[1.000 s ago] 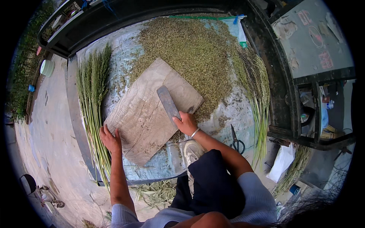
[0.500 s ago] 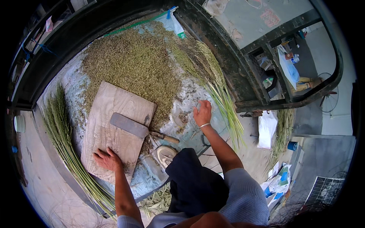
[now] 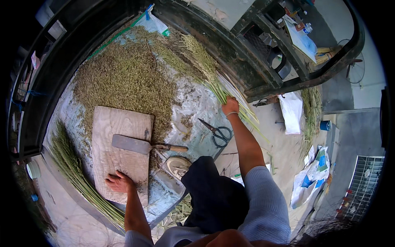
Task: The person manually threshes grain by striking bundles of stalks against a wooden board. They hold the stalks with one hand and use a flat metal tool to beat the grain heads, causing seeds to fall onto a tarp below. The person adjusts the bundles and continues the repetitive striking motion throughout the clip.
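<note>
Grass stalks (image 3: 214, 84), long and green with seed heads at the far end, lie in a bundle along the right edge of a pale tarp (image 3: 193, 103) spread on the ground. The right hand (image 3: 230, 106) reaches out at full stretch and closes around the stems of this bundle. The left hand (image 3: 118, 182) rests flat, fingers spread, on the near end of a worn wooden board (image 3: 119, 123) at the left of the tarp. A cleaver (image 3: 131, 144) with a wooden handle lies across the board, untouched. Black scissors (image 3: 218, 131) lie on the tarp between the board and the right hand. Behind the board spreads a wide heap of chopped green bits (image 3: 123, 78). Another bundle of stalks (image 3: 74, 173) lies along the tarp's left edge.

Judging by the layout, fresh stalks are being fetched for chopping. The next move would likely call for drawing the gripped handful over onto the board, then freeing a hand for the cleaver.
</note>
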Demonstrator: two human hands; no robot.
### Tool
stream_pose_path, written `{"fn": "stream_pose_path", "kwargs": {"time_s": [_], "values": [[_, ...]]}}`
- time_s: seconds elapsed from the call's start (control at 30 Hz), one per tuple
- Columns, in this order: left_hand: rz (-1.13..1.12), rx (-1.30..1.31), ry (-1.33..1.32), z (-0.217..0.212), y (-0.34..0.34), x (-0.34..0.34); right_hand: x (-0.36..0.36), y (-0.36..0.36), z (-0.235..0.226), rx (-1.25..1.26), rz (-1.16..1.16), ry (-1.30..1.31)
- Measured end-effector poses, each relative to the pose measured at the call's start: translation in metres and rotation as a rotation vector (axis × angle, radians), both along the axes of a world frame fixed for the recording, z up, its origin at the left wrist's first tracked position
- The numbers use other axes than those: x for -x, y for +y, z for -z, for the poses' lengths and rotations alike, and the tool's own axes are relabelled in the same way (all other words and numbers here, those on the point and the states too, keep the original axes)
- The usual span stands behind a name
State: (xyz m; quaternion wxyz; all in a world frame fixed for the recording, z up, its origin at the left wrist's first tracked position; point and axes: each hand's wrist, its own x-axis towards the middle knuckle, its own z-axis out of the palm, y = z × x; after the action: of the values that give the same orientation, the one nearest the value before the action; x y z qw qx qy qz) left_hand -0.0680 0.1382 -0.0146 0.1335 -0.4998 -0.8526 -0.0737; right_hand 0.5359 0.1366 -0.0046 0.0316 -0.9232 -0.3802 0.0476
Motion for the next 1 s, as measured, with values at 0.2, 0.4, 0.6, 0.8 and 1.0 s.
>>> {"fn": "stream_pose_path", "kwargs": {"time_s": [0.2,0.4,0.6,0.8,1.0], "values": [[-0.019,-0.01,-0.013,0.0,-0.001,-0.002,-0.012,-0.023,-0.006,-0.396,-0.14,0.232],[-0.045,0.005,-0.017,-0.005,0.0,-0.003,-0.009,-0.006,-0.075,-0.231,0.222,1.208],[-0.023,-0.039,-0.024,-0.007,0.0,-0.01,-0.002,-0.007,-0.072,-0.161,0.198,1.394],[-0.032,0.011,-0.081,-0.012,0.0,-0.007,0.022,-0.007,-0.03,-0.282,0.302,1.399],[-0.023,-0.032,-0.013,-0.004,-0.001,-0.009,0.018,-0.008,0.012,-0.525,0.217,1.049]]}}
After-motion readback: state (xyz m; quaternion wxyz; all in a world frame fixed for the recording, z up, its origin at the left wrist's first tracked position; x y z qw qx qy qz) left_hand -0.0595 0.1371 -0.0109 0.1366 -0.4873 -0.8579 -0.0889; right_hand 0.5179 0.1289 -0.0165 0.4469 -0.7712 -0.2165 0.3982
